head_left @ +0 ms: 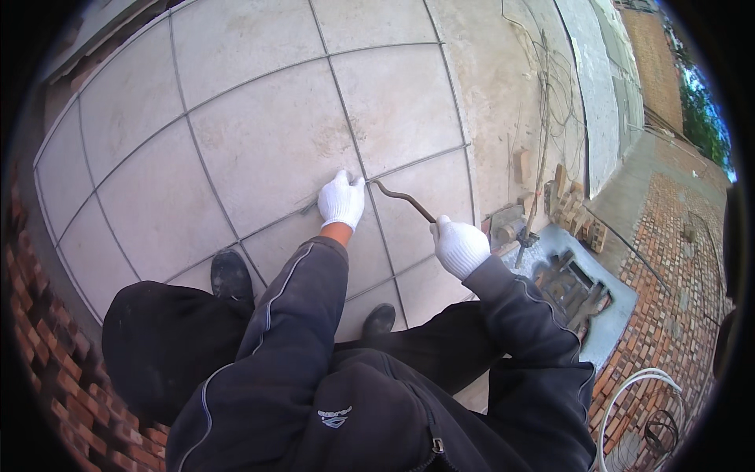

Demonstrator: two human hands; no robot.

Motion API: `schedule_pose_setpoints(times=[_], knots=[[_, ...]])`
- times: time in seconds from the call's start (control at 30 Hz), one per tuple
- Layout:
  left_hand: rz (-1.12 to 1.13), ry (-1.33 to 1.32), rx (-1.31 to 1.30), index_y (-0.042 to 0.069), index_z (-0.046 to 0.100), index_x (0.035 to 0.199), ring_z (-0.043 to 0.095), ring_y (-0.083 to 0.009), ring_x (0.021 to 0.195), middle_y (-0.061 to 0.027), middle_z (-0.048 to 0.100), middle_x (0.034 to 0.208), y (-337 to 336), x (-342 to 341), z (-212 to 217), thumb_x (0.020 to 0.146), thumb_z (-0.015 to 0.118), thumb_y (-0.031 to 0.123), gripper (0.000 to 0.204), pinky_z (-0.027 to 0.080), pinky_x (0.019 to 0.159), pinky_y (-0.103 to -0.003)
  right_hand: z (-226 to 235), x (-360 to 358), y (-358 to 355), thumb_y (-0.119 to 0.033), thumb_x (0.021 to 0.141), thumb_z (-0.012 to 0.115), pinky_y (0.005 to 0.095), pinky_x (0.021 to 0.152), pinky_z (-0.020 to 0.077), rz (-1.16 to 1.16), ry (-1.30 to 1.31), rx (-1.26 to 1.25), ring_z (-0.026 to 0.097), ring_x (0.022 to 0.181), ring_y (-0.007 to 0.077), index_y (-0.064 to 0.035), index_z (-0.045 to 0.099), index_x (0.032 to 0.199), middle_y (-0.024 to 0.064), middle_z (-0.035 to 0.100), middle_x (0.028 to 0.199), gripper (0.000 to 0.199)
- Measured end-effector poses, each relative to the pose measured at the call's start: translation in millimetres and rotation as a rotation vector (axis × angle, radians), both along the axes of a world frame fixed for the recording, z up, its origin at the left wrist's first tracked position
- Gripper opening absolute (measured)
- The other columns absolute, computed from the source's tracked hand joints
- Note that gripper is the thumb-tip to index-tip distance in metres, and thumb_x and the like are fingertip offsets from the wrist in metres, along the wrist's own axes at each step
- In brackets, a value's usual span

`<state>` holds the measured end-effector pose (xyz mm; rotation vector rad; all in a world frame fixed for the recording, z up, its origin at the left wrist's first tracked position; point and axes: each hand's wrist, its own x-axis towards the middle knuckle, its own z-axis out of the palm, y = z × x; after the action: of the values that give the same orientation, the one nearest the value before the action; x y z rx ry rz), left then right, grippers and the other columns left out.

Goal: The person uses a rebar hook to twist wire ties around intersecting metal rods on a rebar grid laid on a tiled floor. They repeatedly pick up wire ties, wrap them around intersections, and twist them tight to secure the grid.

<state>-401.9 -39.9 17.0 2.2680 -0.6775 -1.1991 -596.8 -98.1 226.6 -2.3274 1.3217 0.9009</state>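
Since head view is all we've got: hooked tool [406, 197] is over the near-right part of the rod grid [328, 56], tip just beside a crossing; can't confirm contact. Right hand [462, 246] has its gloved fingers wrapped round the tool's rear end, firm grip. Left hand [341, 199], also gloved, sits at the grid's same crossing, fingers curled; fingertips partly hidden, can't tell whether they're clamped on anything. Thin dark strands [308, 208] poke out left of that hand, over the grid; can't tell if they're held. Handling, my read: tool is slim, probably metal, so light, stiff, not fragile; maybe a bit slick through knit gloves. Hold it at the straight rear end, keep fingers off the bent front. Grid rods look thin and stiff, likely springy mid-span; best held right by a crossing. Grid lies over a pale slab [259, 118]. Left boot [231, 275] and right boot [379, 320] are at the grid's near side. Right of the grid: grey-blue panel [625, 307] with scrap pieces [574, 283] on it, and brick paving [653, 236] beyond.
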Motion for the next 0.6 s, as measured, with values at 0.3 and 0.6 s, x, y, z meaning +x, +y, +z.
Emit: schedule_pose_setpoints(times=[0.3,0.6], knots=[[-0.018,0.104,0.020,0.003,0.080,0.118,0.076,-0.0436,0.113,-0.0243,0.081,0.116,-8.2,8.4,3.8,0.096,0.077,0.041,0.044,0.059,0.098,-0.051,21.3,59.2,-9.8,-0.015,0.089,0.063,0.0558,0.082,0.0623,0.070,0.101,0.394,0.078,0.089,0.0477,0.0043,0.081,0.100,0.0302,0.077,0.091,0.029],[-0.024,0.129,0.009,0.000,0.082,0.110,0.077,-0.0428,0.107,-0.0247,0.081,0.109,-10.1,17.3,7.0,0.094,0.077,0.038,0.041,0.060,0.093,-0.052,60.9,59.0,-50.0,-0.015,0.096,0.073,0.0300,0.041,0.0280,-1.046,-0.262,0.736,0.042,0.043,0.0098,0.0123,0.077,0.116,0.0002,0.052,0.062,0.034]])
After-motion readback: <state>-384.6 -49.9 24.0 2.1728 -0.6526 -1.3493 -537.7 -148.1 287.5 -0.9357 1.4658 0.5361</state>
